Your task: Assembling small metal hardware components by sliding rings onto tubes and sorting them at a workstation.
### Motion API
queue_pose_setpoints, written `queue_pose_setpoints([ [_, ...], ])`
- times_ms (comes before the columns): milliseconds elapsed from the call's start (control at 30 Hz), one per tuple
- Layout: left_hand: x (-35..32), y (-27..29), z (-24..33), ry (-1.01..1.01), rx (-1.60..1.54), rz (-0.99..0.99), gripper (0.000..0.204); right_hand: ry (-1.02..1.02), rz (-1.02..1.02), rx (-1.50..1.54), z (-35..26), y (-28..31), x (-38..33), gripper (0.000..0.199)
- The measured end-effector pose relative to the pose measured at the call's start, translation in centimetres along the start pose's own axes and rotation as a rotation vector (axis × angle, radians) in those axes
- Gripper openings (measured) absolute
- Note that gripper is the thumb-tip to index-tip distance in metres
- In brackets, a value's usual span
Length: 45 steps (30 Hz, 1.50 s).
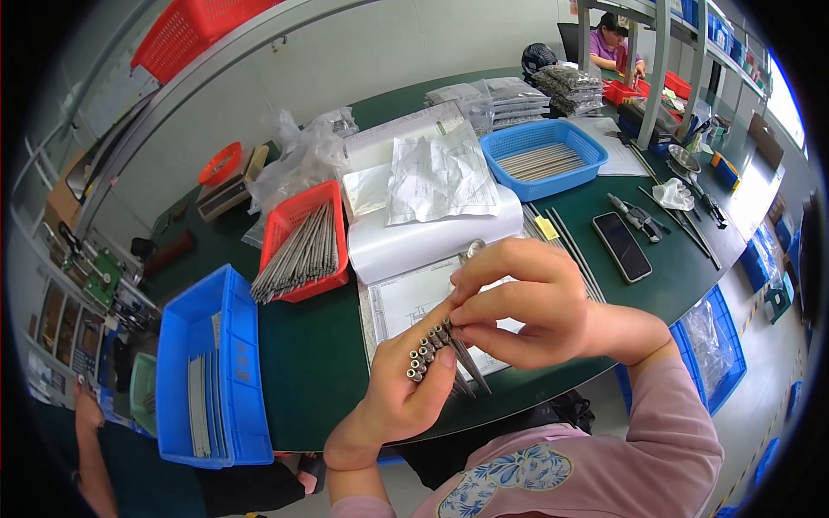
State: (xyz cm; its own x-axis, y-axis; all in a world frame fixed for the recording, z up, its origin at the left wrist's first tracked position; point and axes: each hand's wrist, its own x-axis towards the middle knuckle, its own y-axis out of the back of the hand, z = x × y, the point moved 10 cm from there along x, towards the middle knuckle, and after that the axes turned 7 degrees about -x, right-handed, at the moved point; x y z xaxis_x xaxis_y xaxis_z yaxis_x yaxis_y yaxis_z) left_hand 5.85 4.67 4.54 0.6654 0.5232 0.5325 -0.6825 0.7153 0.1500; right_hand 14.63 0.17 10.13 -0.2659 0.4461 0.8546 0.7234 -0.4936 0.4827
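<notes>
Green bench (298, 371) below — L hand (399, 390) curled round metal rods (420, 360), R hand (535, 302) pinched by their ends, hold unclear — best keep ends level w/ steady thumb.

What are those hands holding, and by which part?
The left hand grips metal rods near one end; the right hand is at that end, its hold unclear.

The rods (423, 355) in the left hand (401, 388) are silvery grey, above a dark green tabletop (298, 371). Left of the hands stand a red basket (318, 288) and a bright blue bin (242, 319); beyond the right hand (535, 298), a paler blue tray (553, 181). Below, the shirt (622, 466) is dusty pink (its patch (540, 469): blue florals on white).
</notes>
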Motion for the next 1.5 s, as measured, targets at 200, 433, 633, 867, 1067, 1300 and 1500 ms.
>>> queue_pose_setpoints([
  [200,0.1,-0.1,-0.3,0.072,-0.090,-0.017,0.038,0.012,0.013,-0.012,-0.2,0.3,-0.2,0.020],
  [433,0.2,-0.3,-1.0,0.126,-0.157,-0.033,0.032,0.029,0.002,-0.027,-0.4,0.9,-0.4,0.021],
  [633,0.1,-0.4,-1.0,0.152,-0.184,-0.058,0.031,0.039,-0.006,-0.011,-0.8,1.1,-0.2,0.019],
  [867,0.5,-0.8,-1.2,0.213,-0.375,-0.026,0.032,-0.076,0.036,0.231,-0.1,3.0,1.8,0.009],
  [1067,0.6,-0.9,-1.0,0.206,-0.210,-0.085,0.024,-0.171,-0.026,0.341,0.4,1.4,2.8,0.008],
  [1300,0.9,-1.4,-1.3,0.186,-0.287,-0.060,0.024,-0.206,-0.040,0.331,1.3,1.2,2.4,0.008],
  [1500,0.8,-2.0,-1.1,0.186,-0.241,-0.083,0.024,-0.222,-0.040,0.329,1.1,1.7,2.3,0.006],
])
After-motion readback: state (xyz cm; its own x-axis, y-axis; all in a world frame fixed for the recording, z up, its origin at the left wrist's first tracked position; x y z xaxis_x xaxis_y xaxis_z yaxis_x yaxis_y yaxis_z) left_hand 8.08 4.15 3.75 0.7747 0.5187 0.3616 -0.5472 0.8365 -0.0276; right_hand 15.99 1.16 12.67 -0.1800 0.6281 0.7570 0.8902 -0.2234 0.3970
